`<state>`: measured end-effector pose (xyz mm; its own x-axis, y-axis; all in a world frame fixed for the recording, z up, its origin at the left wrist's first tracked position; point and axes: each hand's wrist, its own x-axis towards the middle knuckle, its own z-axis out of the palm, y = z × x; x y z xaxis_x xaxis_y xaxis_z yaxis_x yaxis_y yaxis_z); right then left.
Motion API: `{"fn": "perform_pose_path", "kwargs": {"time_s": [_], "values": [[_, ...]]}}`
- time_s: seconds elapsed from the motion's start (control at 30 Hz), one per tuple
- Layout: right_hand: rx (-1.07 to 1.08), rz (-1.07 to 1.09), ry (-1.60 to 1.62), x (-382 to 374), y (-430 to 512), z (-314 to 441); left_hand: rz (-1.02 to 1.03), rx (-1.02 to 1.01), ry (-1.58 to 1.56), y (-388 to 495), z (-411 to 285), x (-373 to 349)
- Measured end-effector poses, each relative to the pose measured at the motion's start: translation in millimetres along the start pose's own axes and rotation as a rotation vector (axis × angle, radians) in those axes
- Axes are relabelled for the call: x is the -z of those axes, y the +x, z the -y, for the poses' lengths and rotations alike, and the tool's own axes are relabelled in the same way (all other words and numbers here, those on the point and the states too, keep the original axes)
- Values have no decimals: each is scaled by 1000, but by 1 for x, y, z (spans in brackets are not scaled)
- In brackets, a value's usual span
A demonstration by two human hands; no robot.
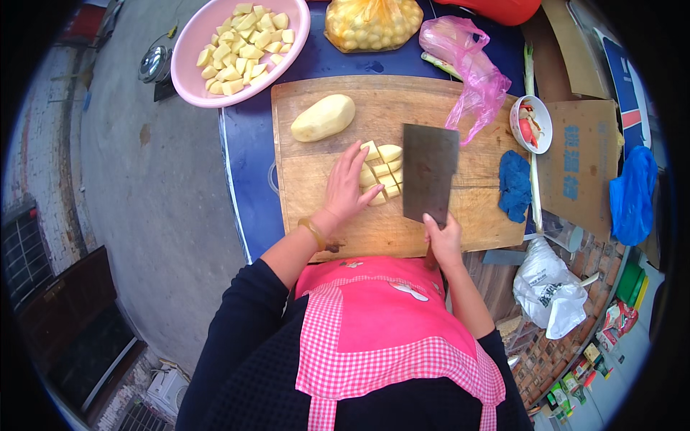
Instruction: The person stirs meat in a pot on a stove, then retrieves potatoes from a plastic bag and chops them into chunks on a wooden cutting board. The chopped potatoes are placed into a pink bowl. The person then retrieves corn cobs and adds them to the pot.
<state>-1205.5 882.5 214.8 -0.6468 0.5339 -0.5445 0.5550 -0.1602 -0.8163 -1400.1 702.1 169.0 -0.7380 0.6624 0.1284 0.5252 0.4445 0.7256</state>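
A peeled potato cut into chunks [384,169] lies in a close group on the wooden cutting board [345,226]. Around its left side are the spread fingers of my left hand [345,180], with the thumb over the lower pieces. My right hand [443,237] grips the handle of a cleaver [430,169]. The cleaver's broad blade is beside the right edge of the chunks, hiding part of the board. A whole peeled potato [323,118] rests at the board's upper left.
Beyond the board stand a pink basin [180,70] of potato chunks and a tied bag [374,27] of small round pale items. Rightward are a pink plastic bag [477,81], a white bowl [544,126] with red peppers, a blue cloth [515,186] and a cardboard box [579,167].
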Motion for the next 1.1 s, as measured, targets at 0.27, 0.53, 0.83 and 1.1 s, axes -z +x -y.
{"fn": "perform_pose_path", "kwargs": {"time_s": [0.27, 0.53, 0.83, 1.1], "values": [[-162, -11, 18, 29, -2, -46, 205, -200, 66, 34, -1, -9], [-22, 172, 225, -68, 26, -40, -55, -74, -73, 17, -8, -32], [33, 313, 254, -78, 25, 76, -256, 24, -192, 61, -44, 30], [338, 410, -117, -166, 86, 254, -463, -95, -44, 147, 24, 161]]}}
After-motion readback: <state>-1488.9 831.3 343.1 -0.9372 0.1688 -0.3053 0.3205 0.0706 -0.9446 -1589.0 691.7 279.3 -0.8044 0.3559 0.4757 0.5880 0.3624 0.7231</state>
